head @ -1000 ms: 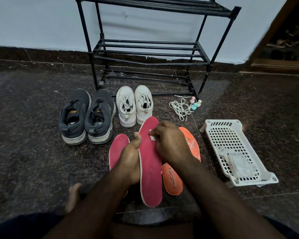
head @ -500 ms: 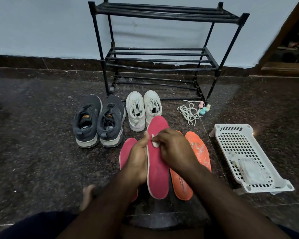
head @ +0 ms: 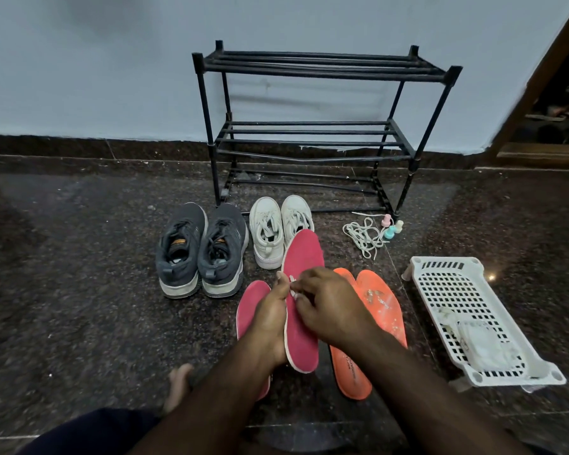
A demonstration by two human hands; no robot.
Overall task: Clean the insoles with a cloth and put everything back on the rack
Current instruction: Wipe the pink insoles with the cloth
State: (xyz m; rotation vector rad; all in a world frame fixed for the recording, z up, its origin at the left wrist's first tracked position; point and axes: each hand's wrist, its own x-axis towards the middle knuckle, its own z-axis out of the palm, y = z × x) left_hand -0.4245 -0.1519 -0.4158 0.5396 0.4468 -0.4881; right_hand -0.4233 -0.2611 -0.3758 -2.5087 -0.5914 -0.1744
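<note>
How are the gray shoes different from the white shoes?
The gray shoes are dark and look bigger; the white shoes are pale and look smaller. The gray shoes have dark laces, the white shoes light ones. The held pink insole partly hides one white shoe; the gray shoes show fully. Both pairs stand on the floor.

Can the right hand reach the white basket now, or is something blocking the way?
Probably yes. The white basket sits on the floor just right of the right hand, with nothing between them, but that hand pinches a small white cloth against the pink insole.
</note>
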